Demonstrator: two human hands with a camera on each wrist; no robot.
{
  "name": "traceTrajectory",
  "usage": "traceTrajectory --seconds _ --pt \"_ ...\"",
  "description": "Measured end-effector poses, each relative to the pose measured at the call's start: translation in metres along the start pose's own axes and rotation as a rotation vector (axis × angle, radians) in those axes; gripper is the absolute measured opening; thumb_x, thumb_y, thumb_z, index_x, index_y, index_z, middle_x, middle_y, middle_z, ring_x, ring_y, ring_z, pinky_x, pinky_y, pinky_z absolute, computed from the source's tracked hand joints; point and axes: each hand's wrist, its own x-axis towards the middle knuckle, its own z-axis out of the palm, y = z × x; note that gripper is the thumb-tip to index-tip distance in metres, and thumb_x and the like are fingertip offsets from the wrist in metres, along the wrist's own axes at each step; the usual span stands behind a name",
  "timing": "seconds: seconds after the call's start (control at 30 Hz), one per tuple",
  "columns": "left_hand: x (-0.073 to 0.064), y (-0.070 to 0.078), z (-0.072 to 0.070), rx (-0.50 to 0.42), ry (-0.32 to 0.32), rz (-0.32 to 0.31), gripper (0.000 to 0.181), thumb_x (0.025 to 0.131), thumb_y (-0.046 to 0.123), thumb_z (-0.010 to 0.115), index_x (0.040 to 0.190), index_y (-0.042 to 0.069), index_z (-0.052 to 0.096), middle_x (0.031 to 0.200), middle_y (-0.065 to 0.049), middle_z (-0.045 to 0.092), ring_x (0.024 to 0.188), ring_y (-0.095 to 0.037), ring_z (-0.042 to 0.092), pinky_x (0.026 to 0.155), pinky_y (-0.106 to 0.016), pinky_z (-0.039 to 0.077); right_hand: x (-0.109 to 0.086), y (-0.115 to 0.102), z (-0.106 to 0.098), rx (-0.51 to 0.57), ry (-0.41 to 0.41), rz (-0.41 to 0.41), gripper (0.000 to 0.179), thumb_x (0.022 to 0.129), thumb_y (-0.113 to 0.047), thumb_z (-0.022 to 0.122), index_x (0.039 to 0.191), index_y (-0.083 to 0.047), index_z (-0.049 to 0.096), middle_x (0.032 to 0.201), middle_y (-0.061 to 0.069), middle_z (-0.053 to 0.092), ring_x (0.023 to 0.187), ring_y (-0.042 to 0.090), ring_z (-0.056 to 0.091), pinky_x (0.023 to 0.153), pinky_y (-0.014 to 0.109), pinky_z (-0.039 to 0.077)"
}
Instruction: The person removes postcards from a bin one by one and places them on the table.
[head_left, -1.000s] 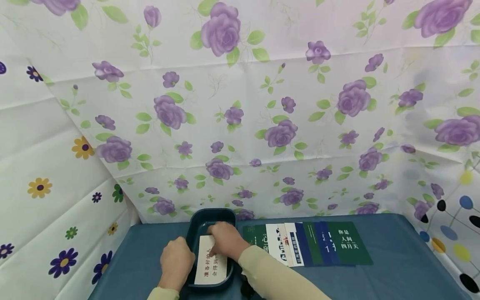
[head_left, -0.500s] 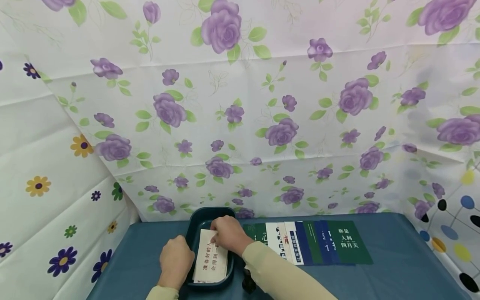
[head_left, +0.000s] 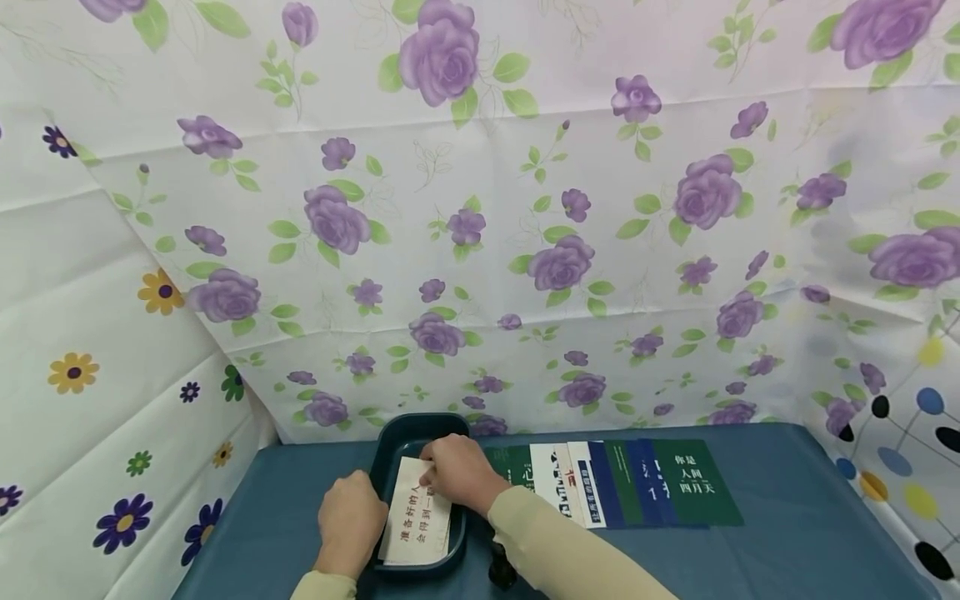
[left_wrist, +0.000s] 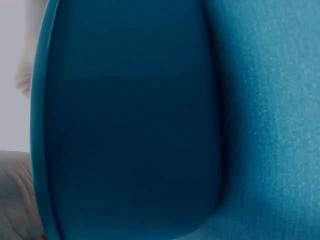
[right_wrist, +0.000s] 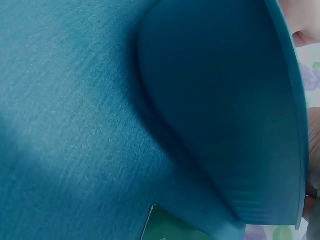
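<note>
A cream card (head_left: 417,521) with reddish-brown Chinese writing lies tilted in a dark blue tray (head_left: 384,450). My right hand (head_left: 461,473) reaches over the tray's right rim and pinches the card near its upper right corner, covering part of the writing. My left hand (head_left: 351,521) is at the left rim beside the card's left edge, with its knuckles bent and its fingertips hidden. In the left wrist view, part of a hand (left_wrist: 17,197) shows past the rim, and the tray's outer wall (left_wrist: 130,120) fills the middle. The right wrist view shows the opposite wall (right_wrist: 225,110).
Overlapping cards lie in a row right of the tray, ending with a green card (head_left: 701,483) with white writing. A small black object (head_left: 502,570) is under my right forearm. Flower-printed cloth (head_left: 480,250) rises behind the blue table (head_left: 600,558).
The card's upper end has risen and the card has slid slightly left and turned, with my right hand moving along. The left hand has stayed almost still.
</note>
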Motion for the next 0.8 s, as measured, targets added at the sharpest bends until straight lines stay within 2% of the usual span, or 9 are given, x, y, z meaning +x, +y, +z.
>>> traceTrajectory --seconds 0.07,0.23,0.37,0.47,0.57,0.67,0.8 --pt "0.0 0.0 0.0 -0.004 0.002 0.004 0.011 0.075 0.008 0.067 0.079 -0.002 0.064 0.067 -0.016 0.062 0.056 -0.029 0.061 0.044 -0.042 0.044 -0.001 0.001 -0.002 0.031 0.0 -0.001 0.007 0.083 -0.026 0.07 0.09 -0.024 0.071 0.075 -0.012 0.067 0.053 -0.003 0.05 0.053 0.016 0.039" --pt "0.002 0.001 0.0 0.008 0.025 0.012 0.009 0.075 0.006 0.066 0.079 -0.002 0.064 0.067 -0.016 0.063 0.057 -0.03 0.062 0.045 -0.043 0.045 0.0 0.004 -0.008 0.152 0.001 0.014 0.014 0.085 -0.023 0.067 0.099 -0.023 0.071 0.086 -0.01 0.069 0.061 -0.006 0.055 0.056 0.014 0.043" --pt "0.002 0.003 -0.001 0.013 -0.01 -0.01 0.013 0.073 0.006 0.069 0.082 -0.002 0.065 0.071 -0.018 0.064 0.06 -0.031 0.063 0.047 -0.043 0.047 0.0 0.005 -0.012 0.215 0.02 0.013 0.016 0.088 -0.022 0.063 0.103 -0.023 0.07 0.088 -0.01 0.069 0.062 -0.007 0.056 0.056 0.014 0.043" --pt "0.001 0.002 -0.001 0.008 -0.024 -0.017 0.016 0.071 0.006 0.072 0.083 -0.002 0.065 0.071 -0.018 0.064 0.06 -0.031 0.063 0.047 -0.043 0.047 -0.002 0.003 -0.018 0.251 0.057 0.012 0.021 0.09 -0.021 0.061 0.109 -0.021 0.069 0.097 -0.007 0.071 0.069 -0.007 0.06 0.06 0.012 0.045" --pt "0.0 0.0 0.0 0.002 0.003 0.006 0.012 0.072 0.005 0.069 0.08 -0.002 0.064 0.067 -0.017 0.062 0.056 -0.03 0.061 0.045 -0.043 0.045 -0.004 0.001 -0.026 0.311 0.089 0.03 0.027 0.09 -0.021 0.06 0.116 -0.018 0.066 0.109 -0.003 0.069 0.076 -0.006 0.062 0.063 0.012 0.047" --pt "0.0 -0.001 0.001 0.003 0.031 0.035 0.008 0.074 0.005 0.066 0.076 -0.002 0.062 0.063 -0.016 0.061 0.053 -0.029 0.059 0.043 -0.042 0.044 -0.006 0.0 -0.034 0.382 0.117 0.076 0.03 0.091 -0.023 0.059 0.119 -0.016 0.065 0.11 -0.002 0.068 0.076 -0.005 0.062 0.062 0.013 0.048" --pt "0.0 -0.002 0.003 0.002 0.015 0.027 0.008 0.074 0.006 0.066 0.074 0.0 0.062 0.062 -0.014 0.06 0.052 -0.028 0.059 0.042 -0.042 0.043 -0.007 0.003 -0.044 0.427 0.169 0.116 0.031 0.091 -0.024 0.058 0.12 -0.016 0.064 0.105 -0.001 0.068 0.077 -0.003 0.062 0.062 0.014 0.048"
